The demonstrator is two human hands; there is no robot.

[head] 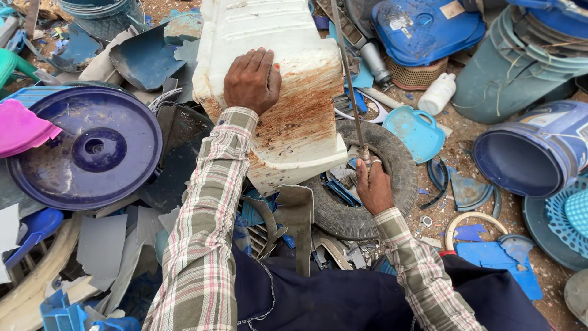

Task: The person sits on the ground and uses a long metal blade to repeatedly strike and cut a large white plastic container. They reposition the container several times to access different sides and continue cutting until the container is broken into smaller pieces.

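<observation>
- Left hand flat on top of a big white plastic container, fingers spread loosely and pressed down on it, palm covering part of the upper face
- Container lying tilted in the middle of the heap, rust-brown stains across its near end, lower edge resting over an old rubber tyre
- Right hand closed in a fist round the handle of a long thin metal blade, fingers wrapped tight
- Blade upright, running up past the right edge of the container, just beside or touching it; cannot tell which
- Both arms in plaid checked sleeves, dark blue cloth over the lap below
- Large round dark blue lid well to the left, a pink plastic piece lying over its left rim
- Small white bottle to the right of the blade, near a light blue handled lid
- Blue bucket lying on its side at far right, mouth facing the camera, a grey-green tub behind it
- Broken scraps of blue, grey and white plastic scattered over sandy ground all round
</observation>
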